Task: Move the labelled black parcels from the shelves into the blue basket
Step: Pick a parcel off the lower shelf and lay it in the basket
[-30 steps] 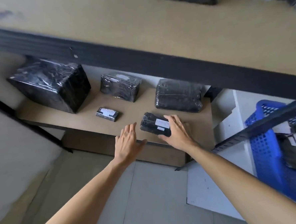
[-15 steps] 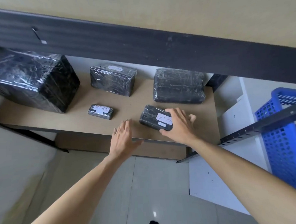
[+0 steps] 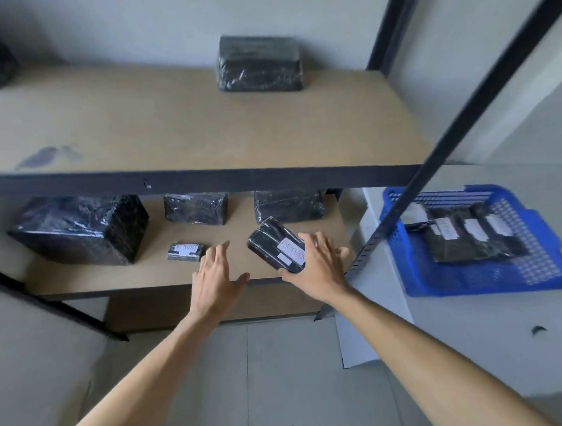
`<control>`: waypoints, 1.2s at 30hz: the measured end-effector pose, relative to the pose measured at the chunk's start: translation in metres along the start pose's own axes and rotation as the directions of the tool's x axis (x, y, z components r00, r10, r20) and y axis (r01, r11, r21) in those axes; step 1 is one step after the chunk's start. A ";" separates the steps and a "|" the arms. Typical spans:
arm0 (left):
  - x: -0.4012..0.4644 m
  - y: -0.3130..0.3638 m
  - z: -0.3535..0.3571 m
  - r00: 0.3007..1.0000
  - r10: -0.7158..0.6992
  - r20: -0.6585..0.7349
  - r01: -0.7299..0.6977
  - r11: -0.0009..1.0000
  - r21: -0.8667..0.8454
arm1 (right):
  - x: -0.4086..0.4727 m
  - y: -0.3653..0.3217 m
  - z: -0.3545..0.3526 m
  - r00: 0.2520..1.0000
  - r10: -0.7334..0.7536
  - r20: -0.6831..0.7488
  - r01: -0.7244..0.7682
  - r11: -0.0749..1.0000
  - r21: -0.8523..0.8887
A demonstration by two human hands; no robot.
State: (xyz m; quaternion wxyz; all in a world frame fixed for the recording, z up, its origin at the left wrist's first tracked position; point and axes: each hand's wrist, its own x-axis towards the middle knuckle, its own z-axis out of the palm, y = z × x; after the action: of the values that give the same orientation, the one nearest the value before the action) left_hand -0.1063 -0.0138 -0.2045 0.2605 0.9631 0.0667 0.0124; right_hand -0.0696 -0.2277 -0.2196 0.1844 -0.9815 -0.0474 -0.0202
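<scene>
Head view: right hand [image 3: 319, 269] clasped on a labelled black parcel [image 3: 276, 244], grip wrapped over its near right end, tilted up off the lower shelf [image 3: 243, 267]. Left hand [image 3: 216, 279] spread wide, grasping nothing, just left of that grip. Small labelled parcel [image 3: 186, 251] further left. Blue basket [image 3: 494, 275] well right, holding labelled parcels.

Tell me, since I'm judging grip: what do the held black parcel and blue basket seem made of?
The black rectangular parcel with the white RETURN label, gripped by the right hand, looks wrapped in glossy plastic film: wrinkles catch highlights. Its label seems matte paper. The blue perforated basket looks like rigid moulded plastic, with a uniform hole grid.
</scene>
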 end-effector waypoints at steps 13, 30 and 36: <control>-0.084 0.123 -0.092 0.976 0.200 -0.081 -0.206 0.975 -0.083 | -0.109 0.001 -0.172 0.990 0.073 -0.117 -0.079 0.996 -0.042; -0.080 0.294 0.029 0.971 0.234 0.047 -0.226 0.965 -0.133 | -0.104 0.225 -0.254 0.982 0.180 -0.051 -0.185 0.974 -0.132; -0.066 0.330 0.094 0.988 0.138 0.062 -0.132 0.987 -0.096 | -0.060 0.315 -0.249 0.997 0.067 0.040 -0.059 0.980 -0.188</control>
State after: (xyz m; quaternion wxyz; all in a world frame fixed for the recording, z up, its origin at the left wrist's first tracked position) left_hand -0.1256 -0.3520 -0.1193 0.3050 0.9523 -0.0085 0.0000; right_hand -0.1030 -0.6160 -0.1046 0.0907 -0.9957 -0.0185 0.0042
